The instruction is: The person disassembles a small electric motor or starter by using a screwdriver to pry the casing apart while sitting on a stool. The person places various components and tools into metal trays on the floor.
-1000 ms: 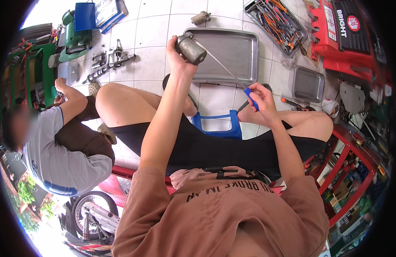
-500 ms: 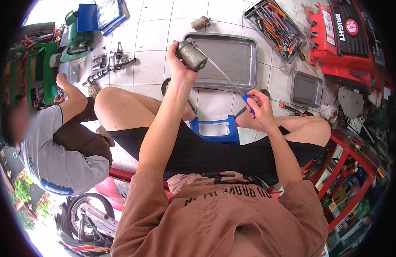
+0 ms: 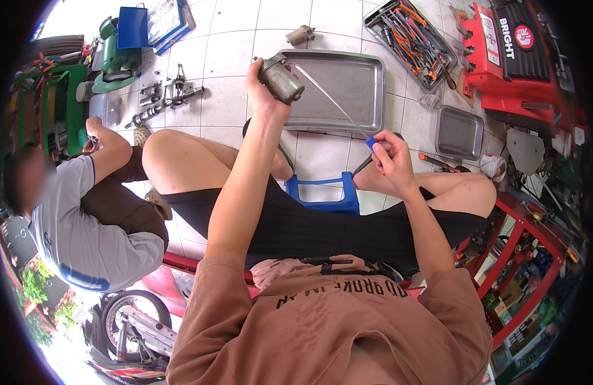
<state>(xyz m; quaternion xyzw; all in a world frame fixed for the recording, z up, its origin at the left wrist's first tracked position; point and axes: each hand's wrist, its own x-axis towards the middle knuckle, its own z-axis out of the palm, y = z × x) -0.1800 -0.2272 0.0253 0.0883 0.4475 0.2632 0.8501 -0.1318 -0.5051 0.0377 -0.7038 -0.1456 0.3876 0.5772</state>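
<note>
My left hand [image 3: 266, 101] is wrapped round a dull grey metal cylinder [image 3: 282, 82] with a collar at its upper end and a small knob at the lower one. It is held tilted above the left edge of a large metal tray [image 3: 338, 127]. In my right hand [image 3: 393, 160] is a long, thin-shafted screwdriver with a blue handle [image 3: 371, 142], mostly covered by my closed fingers. Its shaft slants up and left toward the cylinder's collar; whether the tip touches the cylinder I cannot tell.
A similar small cylinder [image 3: 300, 34] lies on the tiles beyond the tray. Far right stand a tool tray [image 3: 441, 80], a smaller tray [image 3: 460, 133] and a red machine [image 3: 521, 102]. A blue stool [image 3: 325, 204] is between my legs. At left, a person [image 3: 104, 218] sits near loose shafts [image 3: 171, 99].
The cylinder in my left hand has shifted slightly up and left. My right hand has moved slightly and its fingers now cover more of the screwdriver's handle.
</note>
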